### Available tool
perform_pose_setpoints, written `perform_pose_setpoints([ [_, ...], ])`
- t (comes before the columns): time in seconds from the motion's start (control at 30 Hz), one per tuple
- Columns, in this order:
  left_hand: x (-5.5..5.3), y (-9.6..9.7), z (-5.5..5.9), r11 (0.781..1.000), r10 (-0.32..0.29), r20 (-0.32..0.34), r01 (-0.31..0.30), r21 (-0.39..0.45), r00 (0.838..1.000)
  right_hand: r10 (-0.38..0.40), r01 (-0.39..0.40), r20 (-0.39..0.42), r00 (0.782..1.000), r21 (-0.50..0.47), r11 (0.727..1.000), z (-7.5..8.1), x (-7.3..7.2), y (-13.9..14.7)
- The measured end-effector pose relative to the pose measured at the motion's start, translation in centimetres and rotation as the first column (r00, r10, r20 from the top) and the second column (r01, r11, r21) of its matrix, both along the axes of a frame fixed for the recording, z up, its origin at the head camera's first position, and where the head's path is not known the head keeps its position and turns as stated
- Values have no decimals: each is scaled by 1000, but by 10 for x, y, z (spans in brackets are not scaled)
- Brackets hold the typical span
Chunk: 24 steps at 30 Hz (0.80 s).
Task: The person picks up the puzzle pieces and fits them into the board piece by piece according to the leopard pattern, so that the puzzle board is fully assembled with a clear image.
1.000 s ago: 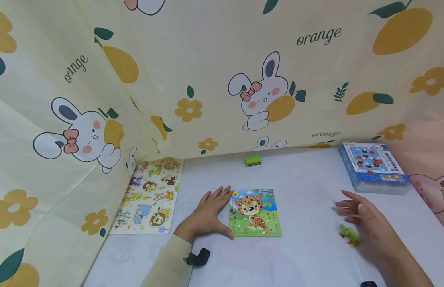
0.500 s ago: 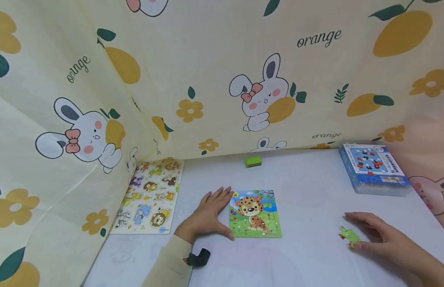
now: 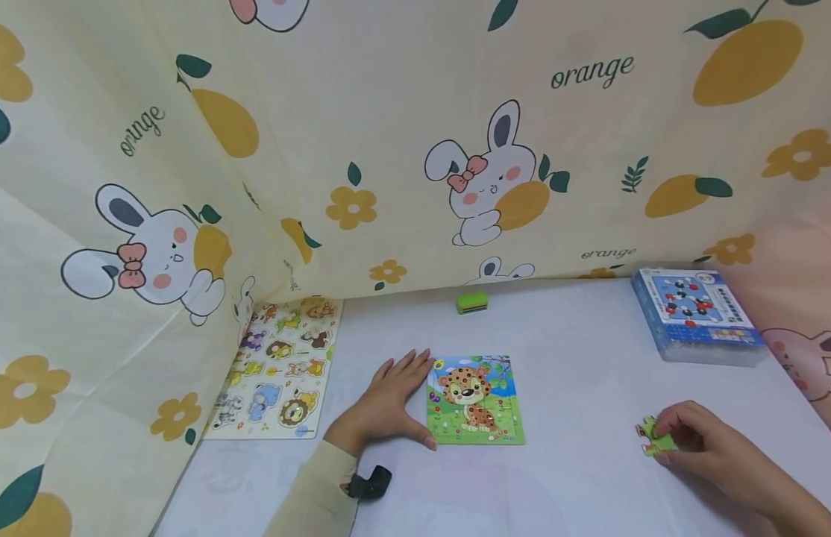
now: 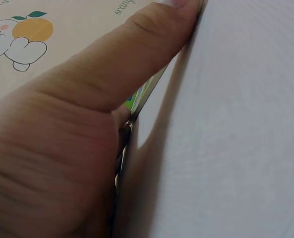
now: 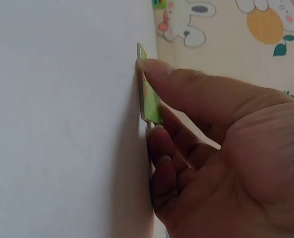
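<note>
A square leopard jigsaw puzzle (image 3: 476, 403) lies on the white table. My left hand (image 3: 389, 406) rests flat beside its left edge, fingers spread, with the thumb by the lower left corner. The left wrist view shows mostly that thumb (image 4: 122, 59), and a sliver of the puzzle beyond it. Off to the right, my right hand (image 3: 711, 447) pinches a green puzzle piece (image 3: 659, 441) between thumb and fingers. In the right wrist view the piece (image 5: 149, 101) is seen almost edge-on, at or just above the tabletop; which of the two I cannot tell.
An animal picture board (image 3: 281, 373) lies at the left by the curtain. At the back sits a small green block (image 3: 472, 303) with striped sides. A blue boxed set (image 3: 697, 317) stands at the back right. A rabbit-print curtain (image 3: 389, 149) hangs behind and to the left.
My right hand has come down onto the green puzzle piece and now pinches it; the piece has turned slightly. My left hand and the leopard puzzle have stayed in place.
</note>
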<state>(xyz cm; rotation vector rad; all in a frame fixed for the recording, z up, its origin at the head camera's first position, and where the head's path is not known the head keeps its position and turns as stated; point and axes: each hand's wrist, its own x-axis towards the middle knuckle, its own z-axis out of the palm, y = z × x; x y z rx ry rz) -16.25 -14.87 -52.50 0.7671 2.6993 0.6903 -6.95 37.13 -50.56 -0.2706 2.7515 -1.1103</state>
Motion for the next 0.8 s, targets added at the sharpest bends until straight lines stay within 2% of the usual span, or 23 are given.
perform_pose_setpoints([
  [0.13, 1, 0, 2, 1000, 4, 8, -4, -1, 1000, -67, 69, 112, 991, -8, 998, 8, -5, -8],
  [0.2, 1, 0, 3, 1000, 5, 12, -5, 1, 1000, -91, 97, 126, 988, -40, 994, 8, -5, -10],
  [0.33, 2, 0, 4, 1000, 5, 20, -5, 6, 1000, -99, 108, 83, 992, -115, 987, 6, -3, -19],
  [0.53, 2, 0, 4, 1000, 7, 17, -7, 2, 1000, -100, 120, 115, 988, -192, 974, 6, -5, -43],
  [0.67, 2, 0, 4, 1000, 6, 20, -6, 7, 1000, -87, 105, 85, 993, -242, 964, 4, -6, -62],
  [0.8, 2, 0, 5, 1000, 3, 22, -4, 9, 1000, -66, 80, 66, 996, -248, 965, 3, -9, -80],
])
